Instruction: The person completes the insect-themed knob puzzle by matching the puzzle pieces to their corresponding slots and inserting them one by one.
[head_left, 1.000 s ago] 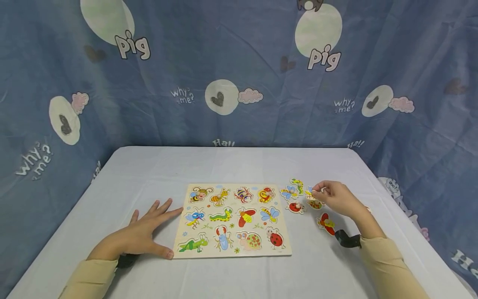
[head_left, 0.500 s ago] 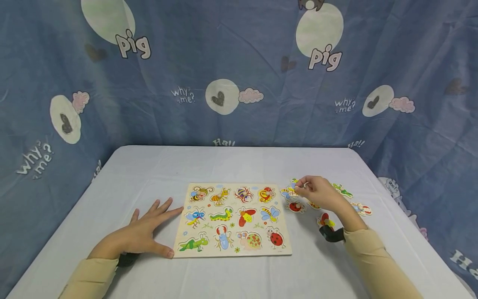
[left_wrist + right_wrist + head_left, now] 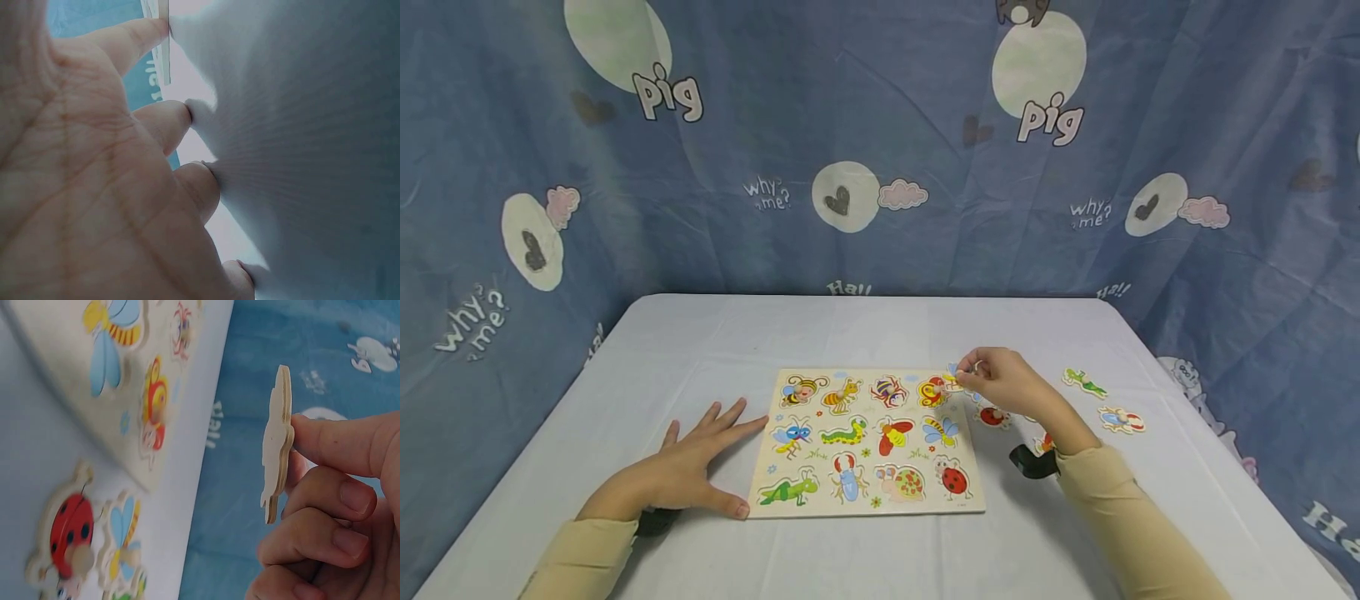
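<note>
A wooden puzzle board (image 3: 865, 450) printed with rows of insects lies on the white table. My left hand (image 3: 688, 467) is spread at its left side, with thumb and index fingertip touching the board's edge. My right hand (image 3: 1011, 385) pinches a thin wooden puzzle piece (image 3: 276, 444) between thumb and fingers, above the board's far right corner. The piece stands on edge in the right wrist view, its plain back showing; in the head view, bits of blue and yellow show. Below it are a ladybug piece (image 3: 72, 531) and a dragonfly piece (image 3: 122, 544), both with knobs.
Right of the board lie more loose pieces: a grasshopper (image 3: 1084, 382), a beetle (image 3: 1122, 420) and a red-winged insect (image 3: 1043, 443) partly behind the right wrist. My right arm hides others. A blue printed curtain (image 3: 880, 125) hangs behind the table.
My right hand has moved left from among the loose pieces to the board's far right corner, carrying the pinched puzzle piece. My left hand has stayed at the board's edge.
</note>
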Demonstrator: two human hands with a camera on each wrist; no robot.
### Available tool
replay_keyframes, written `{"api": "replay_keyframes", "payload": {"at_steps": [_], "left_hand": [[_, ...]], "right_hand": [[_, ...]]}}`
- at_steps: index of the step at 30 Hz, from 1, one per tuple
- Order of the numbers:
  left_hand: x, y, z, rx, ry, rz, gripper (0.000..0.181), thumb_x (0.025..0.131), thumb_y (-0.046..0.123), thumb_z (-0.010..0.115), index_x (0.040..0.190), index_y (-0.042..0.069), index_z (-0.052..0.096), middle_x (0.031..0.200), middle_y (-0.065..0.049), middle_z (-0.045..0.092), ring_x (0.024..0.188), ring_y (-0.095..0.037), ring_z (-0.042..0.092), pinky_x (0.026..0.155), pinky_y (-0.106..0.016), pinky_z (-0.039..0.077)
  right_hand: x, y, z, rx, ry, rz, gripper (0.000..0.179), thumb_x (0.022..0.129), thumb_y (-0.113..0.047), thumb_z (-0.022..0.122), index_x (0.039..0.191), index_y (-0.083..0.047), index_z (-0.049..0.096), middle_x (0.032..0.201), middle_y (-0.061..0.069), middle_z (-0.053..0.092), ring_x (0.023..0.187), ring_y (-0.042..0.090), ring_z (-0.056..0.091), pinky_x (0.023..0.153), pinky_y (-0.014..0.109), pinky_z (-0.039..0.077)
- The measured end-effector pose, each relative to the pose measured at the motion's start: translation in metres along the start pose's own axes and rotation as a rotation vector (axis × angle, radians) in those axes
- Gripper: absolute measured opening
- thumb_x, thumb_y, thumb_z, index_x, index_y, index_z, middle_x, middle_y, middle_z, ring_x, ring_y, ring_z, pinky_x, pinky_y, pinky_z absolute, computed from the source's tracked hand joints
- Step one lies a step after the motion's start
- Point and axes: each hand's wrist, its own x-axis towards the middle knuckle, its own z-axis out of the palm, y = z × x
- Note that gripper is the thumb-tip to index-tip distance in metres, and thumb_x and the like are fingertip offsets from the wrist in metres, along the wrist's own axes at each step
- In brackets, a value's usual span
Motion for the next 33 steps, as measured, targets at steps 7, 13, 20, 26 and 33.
{"api": "replay_keyframes", "payload": {"at_steps": [7,13,20,26,33], "left_hand": [[0.0,0.001,0.0,-0.003,-0.001,-0.003,0.123,0.061,0.058,0.099,0.166,0.03,0.042,0.18,-0.023,0.014,0.162,-0.062,0.001,0.11,-0.094,-0.008],[-0.001,0.0,0.0,-0.009,-0.002,-0.001,0.123,0.061,0.057,0.1,0.166,0.03,0.042,0.18,-0.024,0.014,0.162,-0.061,0.0,0.11,-0.094,-0.009],[-0.001,-0.001,0.0,-0.007,0.001,0.006,0.122,0.061,0.057,0.1,0.166,0.03,0.042,0.18,-0.023,0.014,0.162,-0.062,0.0,0.109,-0.094,-0.009],[0.0,-0.001,0.001,-0.006,0.001,0.001,0.123,0.06,0.056,0.1,0.166,0.03,0.042,0.18,-0.024,0.014,0.162,-0.062,0.0,0.109,-0.094,-0.009],[-0.001,0.0,0.001,-0.014,-0.002,-0.003,0.123,0.06,0.056,0.1,0.166,0.03,0.043,0.18,-0.023,0.013,0.162,-0.061,0.0,0.109,-0.094,-0.01]], "right_hand": [[0.007,-0.013,0.011,0.021,-0.027,-0.002,0.022,0.106,-0.023,0.068,0.117,-0.004,0.07,0.065,-0.001,0.046,0.051,0.013,0.036,0.048,0.027,0.034],[0.014,-0.022,0.023,0.006,-0.038,-0.038,0.021,0.105,-0.024,0.069,0.115,-0.005,0.071,0.063,-0.002,0.049,0.055,0.013,0.038,0.053,0.028,0.034],[0.024,-0.032,0.035,-0.016,-0.085,-0.103,0.019,0.106,-0.025,0.069,0.113,-0.008,0.072,0.061,-0.004,0.048,0.057,0.012,0.039,0.06,0.028,0.038],[0.029,-0.047,0.046,-0.008,-0.119,-0.136,0.019,0.107,-0.024,0.068,0.113,-0.007,0.072,0.061,-0.005,0.05,0.056,0.011,0.039,0.06,0.027,0.038],[0.038,-0.06,0.066,-0.018,-0.154,-0.199,0.016,0.107,-0.022,0.068,0.11,-0.007,0.072,0.064,0.005,0.06,0.054,0.01,0.039,0.058,0.024,0.037]]}}
